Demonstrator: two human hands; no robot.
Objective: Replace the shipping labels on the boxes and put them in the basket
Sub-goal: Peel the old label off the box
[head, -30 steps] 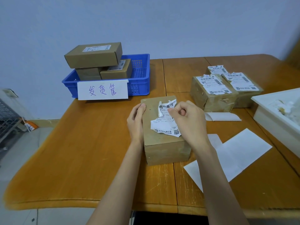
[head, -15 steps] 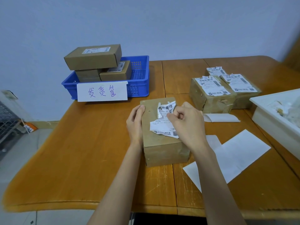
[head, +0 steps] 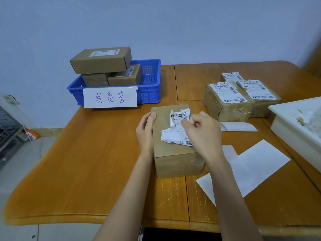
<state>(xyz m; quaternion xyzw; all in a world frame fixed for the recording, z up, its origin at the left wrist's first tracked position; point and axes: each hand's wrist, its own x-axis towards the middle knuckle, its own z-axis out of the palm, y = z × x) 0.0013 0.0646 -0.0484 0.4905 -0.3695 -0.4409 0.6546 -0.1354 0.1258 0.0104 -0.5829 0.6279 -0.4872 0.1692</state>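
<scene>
A brown cardboard box (head: 175, 159) lies in front of me on the wooden table (head: 97, 162). Its white shipping label (head: 175, 135) is torn and partly peeled up at the far end. My right hand (head: 202, 131) pinches the lifted, crumpled part of that label. My left hand (head: 145, 131) rests flat against the box's left side with the thumb on top. A blue basket (head: 149, 84) at the back left holds three labelled boxes, the top one (head: 101, 60) stacked above the rim.
Boxes with old labels (head: 227, 103) stand at the right rear. A white tray (head: 298, 129) with paper scraps sits at the right edge. White backing sheets (head: 251, 166) and a curled strip (head: 238, 126) lie on the table beside the box.
My right hand has pulled the label's far end further up and toward me, crumpling it more. The left hand stays on the box's side.
</scene>
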